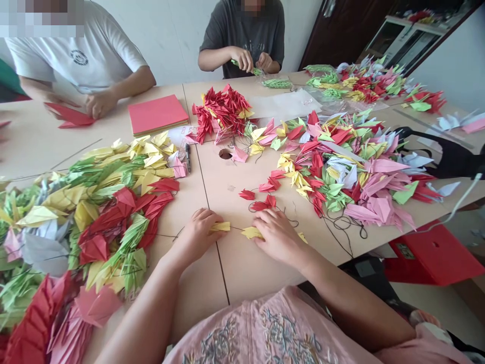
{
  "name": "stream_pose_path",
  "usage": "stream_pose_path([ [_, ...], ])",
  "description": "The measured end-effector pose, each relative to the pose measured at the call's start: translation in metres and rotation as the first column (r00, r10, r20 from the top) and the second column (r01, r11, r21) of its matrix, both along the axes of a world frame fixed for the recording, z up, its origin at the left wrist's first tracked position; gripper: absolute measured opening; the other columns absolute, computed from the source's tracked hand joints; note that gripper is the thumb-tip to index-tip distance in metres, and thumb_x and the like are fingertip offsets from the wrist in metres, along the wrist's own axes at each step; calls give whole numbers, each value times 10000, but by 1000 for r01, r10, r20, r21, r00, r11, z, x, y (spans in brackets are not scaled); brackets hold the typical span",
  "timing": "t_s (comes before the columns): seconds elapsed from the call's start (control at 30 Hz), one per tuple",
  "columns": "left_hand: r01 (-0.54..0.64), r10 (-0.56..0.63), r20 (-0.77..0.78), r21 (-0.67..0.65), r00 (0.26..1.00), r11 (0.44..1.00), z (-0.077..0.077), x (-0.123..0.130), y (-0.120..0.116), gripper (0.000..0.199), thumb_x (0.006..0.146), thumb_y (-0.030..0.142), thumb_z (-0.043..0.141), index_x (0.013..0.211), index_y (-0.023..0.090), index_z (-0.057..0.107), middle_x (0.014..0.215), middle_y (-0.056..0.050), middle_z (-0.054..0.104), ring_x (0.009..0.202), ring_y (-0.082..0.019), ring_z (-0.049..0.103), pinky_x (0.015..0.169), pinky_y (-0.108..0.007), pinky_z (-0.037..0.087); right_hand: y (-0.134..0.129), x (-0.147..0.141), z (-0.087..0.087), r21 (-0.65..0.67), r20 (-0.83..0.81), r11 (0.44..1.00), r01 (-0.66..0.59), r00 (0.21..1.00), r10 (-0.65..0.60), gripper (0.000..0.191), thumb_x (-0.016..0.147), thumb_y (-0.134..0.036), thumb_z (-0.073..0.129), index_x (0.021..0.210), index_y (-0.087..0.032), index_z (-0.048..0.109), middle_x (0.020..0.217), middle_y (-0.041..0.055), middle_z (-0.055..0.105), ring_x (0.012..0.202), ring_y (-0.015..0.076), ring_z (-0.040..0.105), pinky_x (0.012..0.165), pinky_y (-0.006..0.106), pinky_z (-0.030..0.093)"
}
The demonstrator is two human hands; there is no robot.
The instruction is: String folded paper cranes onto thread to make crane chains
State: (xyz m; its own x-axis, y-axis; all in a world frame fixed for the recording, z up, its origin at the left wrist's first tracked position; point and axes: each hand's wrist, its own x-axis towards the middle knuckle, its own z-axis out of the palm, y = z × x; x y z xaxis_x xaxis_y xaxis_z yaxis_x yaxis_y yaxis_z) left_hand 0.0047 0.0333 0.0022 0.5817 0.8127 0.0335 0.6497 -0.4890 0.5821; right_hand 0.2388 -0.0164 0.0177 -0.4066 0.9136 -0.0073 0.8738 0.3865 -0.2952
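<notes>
My left hand (197, 235) is closed on a yellow folded paper piece (220, 226) above the table seam. To its right, my right hand (278, 235) has its fingers on another yellow paper piece (250, 232). A dark string (237, 228) runs between the two pieces, and more of it comes out left of my left hand. Just beyond my right hand lie several red folded pieces (269, 186) on the string. One more bit of yellow paper (302, 237) shows beside my right wrist.
Strung paper cranes heap on the left (102, 212) and right (352, 162). Red paper sheets (158, 114), a black pen (188, 157) and a table hole (225, 153) lie ahead. Two people work across the table (212, 177). A red box (435, 253) stands low at the right.
</notes>
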Motion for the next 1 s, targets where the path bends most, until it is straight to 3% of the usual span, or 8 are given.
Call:
stream_pose_path([
  [0.1,25,-24,13,-11,1000,1000,-1,4,-2,153,820,220,694,962,183,651,934,-67,652,927,-237,558,825,-377,481,-3,0,4,13,-14,1000,-5,1000,5,217,830,-257,711,1011,-147,666,1142,110,647,1065,287,566,879,440,422],
  [0.27,23,-23,-11,-9,1000,1000,0,-1,1,313,765,234,751,1053,176,642,1035,-83,654,992,-252,557,880,-394,474,11,-30,0,36,-48,998,-61,997,63,266,852,-337,705,1035,-149,665,1176,106,641,1081,274,567,856,410,425],
  [0.4,-11,9,-60,-21,998,1000,4,-11,4,186,768,194,723,947,199,672,957,-56,661,928,-244,572,811,-370,485,21,-45,-7,43,-49,994,-103,993,105,219,858,-307,698,995,-137,677,1112,105,662,1058,270,574,850,409,421],
  [0.6,-36,33,-72,-37,997,999,5,-9,4,160,766,191,725,920,200,684,901,-43,671,901,-243,575,789,-361,484,11,-24,-10,35,-28,997,-66,997,67,104,849,-198,676,930,-132,683,1093,109,668,1050,281,574,835,416,429],
  [0.73,-33,32,-49,-28,998,999,1,-1,0,163,783,205,720,940,202,679,923,-49,671,908,-244,579,808,-377,486,0,-9,-3,35,-21,999,-28,999,28,166,842,-213,689,987,-136,672,1167,129,647,1089,296,561,875,445,421],
  [0.93,3,-3,-34,-3,999,1000,-1,1,-1,313,762,243,749,1055,206,648,1046,-67,664,982,-251,589,870,-394,485,11,-31,-3,39,-47,997,-69,996,70,241,849,-319,706,1012,-146,664,1180,116,642,1079,278,567,856,414,424],
  [1.0,-5,5,-48,-1,999,1000,2,-3,1,264,764,219,729,1019,202,660,1023,-65,667,962,-251,591,845,-391,495,16,-38,-7,39,-51,996,-79,995,81,229,848,-312,708,996,-142,670,1149,112,653,1066,275,572,840,408,423],
])
